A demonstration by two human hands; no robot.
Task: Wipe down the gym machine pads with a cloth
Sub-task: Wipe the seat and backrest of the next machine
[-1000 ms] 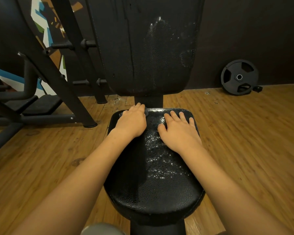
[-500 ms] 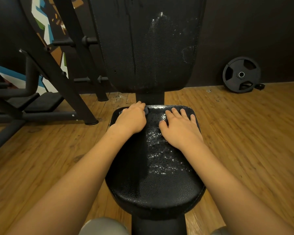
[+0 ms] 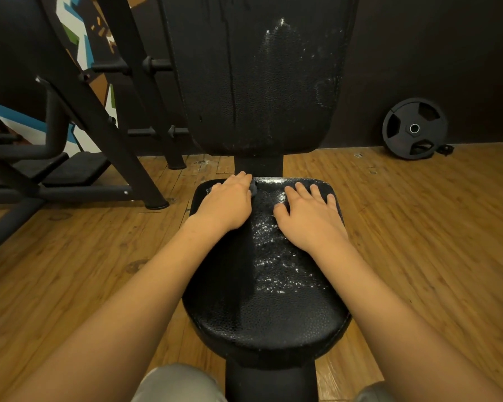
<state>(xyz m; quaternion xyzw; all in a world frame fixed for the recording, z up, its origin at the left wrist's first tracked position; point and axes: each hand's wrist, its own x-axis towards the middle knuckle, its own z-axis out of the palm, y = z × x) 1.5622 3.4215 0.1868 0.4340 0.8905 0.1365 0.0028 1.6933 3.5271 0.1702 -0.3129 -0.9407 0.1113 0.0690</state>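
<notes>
A black textured seat pad [image 3: 267, 309] lies below me, glistening with wet droplets down its middle. Behind it stands the black back pad [image 3: 259, 82], with pale wet streaks on its right half. My left hand [image 3: 225, 206] lies at the seat's far left corner, pressing down on a dark grey cloth [image 3: 253, 187]. Only a small edge of the cloth shows beside the fingers. My right hand [image 3: 310, 217] rests flat on the seat's far right part, fingers spread and straight, holding nothing.
A black machine frame [image 3: 99, 117] with slanted bars and a footplate stands to the left on the wooden floor [image 3: 418, 242]. A black weight plate [image 3: 414, 129] leans against the dark wall at the right. My knees show at the bottom edge.
Both hands stay at the far end of the seat pad, almost unmoved. The camera has shifted slightly, so the scene sits a little higher in view.
</notes>
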